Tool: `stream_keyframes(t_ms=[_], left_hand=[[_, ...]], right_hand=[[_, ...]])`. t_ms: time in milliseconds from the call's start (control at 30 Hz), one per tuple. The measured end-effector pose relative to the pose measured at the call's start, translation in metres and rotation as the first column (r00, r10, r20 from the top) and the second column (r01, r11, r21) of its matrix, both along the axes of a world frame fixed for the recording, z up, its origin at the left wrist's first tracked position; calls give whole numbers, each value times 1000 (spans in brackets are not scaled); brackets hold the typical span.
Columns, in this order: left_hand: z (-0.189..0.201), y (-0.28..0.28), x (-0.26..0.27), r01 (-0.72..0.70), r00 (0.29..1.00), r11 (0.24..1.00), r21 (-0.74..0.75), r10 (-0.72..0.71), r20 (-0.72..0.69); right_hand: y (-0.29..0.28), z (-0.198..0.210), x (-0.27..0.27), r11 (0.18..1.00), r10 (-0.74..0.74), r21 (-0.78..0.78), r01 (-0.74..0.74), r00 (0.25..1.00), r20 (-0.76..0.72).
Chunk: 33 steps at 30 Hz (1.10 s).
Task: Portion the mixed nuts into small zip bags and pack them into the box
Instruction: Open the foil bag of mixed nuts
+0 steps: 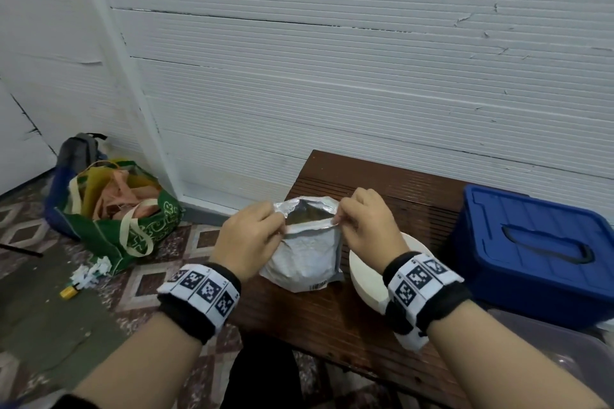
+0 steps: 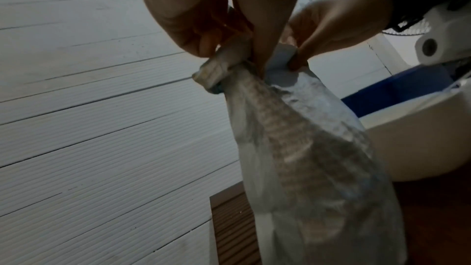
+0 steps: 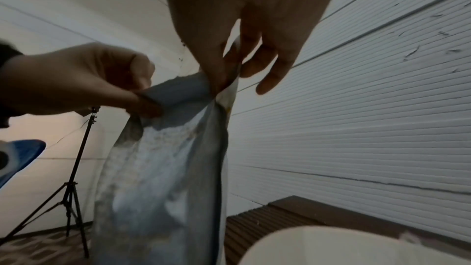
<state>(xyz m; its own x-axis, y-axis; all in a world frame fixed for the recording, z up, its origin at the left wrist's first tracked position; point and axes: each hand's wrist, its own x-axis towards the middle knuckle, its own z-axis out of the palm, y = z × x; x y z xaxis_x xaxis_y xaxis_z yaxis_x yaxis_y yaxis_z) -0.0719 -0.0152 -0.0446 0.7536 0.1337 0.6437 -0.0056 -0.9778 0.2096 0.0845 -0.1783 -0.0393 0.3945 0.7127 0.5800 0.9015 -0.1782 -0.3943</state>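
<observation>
A: Nearest the head camera, at five o'clock, is the corner of a clear plastic tub (image 1: pixel 561 355). Next out come the two banded wrists at seven and four o'clock.

B: And the hands?

A: The left hand (image 1: pixel 247 239) has thumb and fingers curled tight, pinching the left corner of the foil nut pouch's (image 1: pixel 307 252) mouth. The right hand (image 1: pixel 367 226) pinches the right corner the same way, though the right wrist view shows its outer fingers hanging loose. The mouth is spread open between them.

B: Where is the pouch?

A: At the centre, standing with its base on the brown slatted table (image 1: pixel 332 315). The cream bowl (image 1: pixel 365 279) is just beside it at three o'clock. Further right, at two o'clock, sits the blue lidded box (image 1: pixel 531 252), lid on.

B: What could go wrong?

A: I'd guess a hard pull could split a side seam, or tip the pouch, which sits close to the table's left edge, and scatter nuts on the floor. The nuts themselves aren't clearly visible inside.

B: Beyond that?

A: At ten o'clock, on the floor, a green shopping bag (image 1: pixel 133 219) sits by the white wall.
</observation>
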Motion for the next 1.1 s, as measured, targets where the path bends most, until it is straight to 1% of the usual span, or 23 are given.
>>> stream_keyframes(t_ms=[33,100,167,200,233,267,300,333,367,433,467,533,567,600,633,667,733,833,867,900,933,1033,1100], left_hand=[[-4,-1,0,-19,999,1000,15,19,34],[-10,-1,0,-41,998,999,-6,41,47],[-14,0,-3,-40,999,998,-45,41,16],[-15,0,-6,-56,998,994,-90,55,-18],[-15,1,-9,-82,996,983,-164,76,-45],[-12,0,-12,-114,993,954,-276,102,-57],[-10,-1,-14,-148,989,897,-417,141,-49],[-5,-3,-15,-176,982,811,-558,188,-36],[-1,-2,-14,-207,970,716,-666,238,-45],[7,1,-8,-291,947,553,-780,281,-155],[10,2,-5,-323,941,491,-809,256,-220],[12,6,2,-365,930,350,-863,167,-326],[11,7,4,-358,933,244,-901,120,-339],[12,8,5,-330,943,114,-937,80,-322],[14,6,6,-289,956,-13,-957,52,-289],[17,5,6,-252,965,-112,-961,41,-258],[19,2,7,-196,972,-251,-948,79,-222],[12,-2,10,-74,981,-417,-906,133,-141],[8,-3,11,-17,984,-463,-886,149,-96],[4,-4,12,43,982,-505,-862,180,-56],[0,-5,13,104,974,-543,-833,227,-26],[-9,-4,17,255,935,-623,-739,354,24],[-11,-3,20,294,924,-650,-701,380,35]], right_hand=[[0,-4,-3,998,-19,59,17,999,35],[-1,-10,-7,988,-52,150,38,994,96],[-3,-15,-7,983,-77,173,56,990,118],[-4,-18,-7,986,-66,160,53,995,78],[-6,-18,-8,989,-39,145,41,999,-17],[-8,-16,-8,989,-7,142,30,987,-161],[-9,-13,-9,988,20,151,32,944,-328],[-9,-8,-9,987,39,155,43,871,-489],[-8,-1,-10,986,48,155,61,787,-615],[-4,10,-11,984,8,116,133,628,-779],[-1,12,-11,981,-59,57,187,564,-824],[4,13,-10,960,-209,-88,266,469,-858],[6,15,-10,952,-238,-129,278,406,-882],[7,16,-10,951,-230,-143,275,320,-919],[8,19,-11,955,-191,-129,267,221,-956],[8,21,-11,958,-142,-107,266,120,-983],[8,24,-11,954,-41,-60,295,-70,-997],[6,23,-11,923,132,3,385,-308,-942],[6,22,-12,913,171,7,408,-366,-915],[6,21,-13,909,190,6,416,-403,-896],[7,19,-14,910,190,-2,414,-423,-886],[11,12,-17,913,185,-16,408,-448,-875],[12,9,-20,909,181,-27,416,-453,-873]])
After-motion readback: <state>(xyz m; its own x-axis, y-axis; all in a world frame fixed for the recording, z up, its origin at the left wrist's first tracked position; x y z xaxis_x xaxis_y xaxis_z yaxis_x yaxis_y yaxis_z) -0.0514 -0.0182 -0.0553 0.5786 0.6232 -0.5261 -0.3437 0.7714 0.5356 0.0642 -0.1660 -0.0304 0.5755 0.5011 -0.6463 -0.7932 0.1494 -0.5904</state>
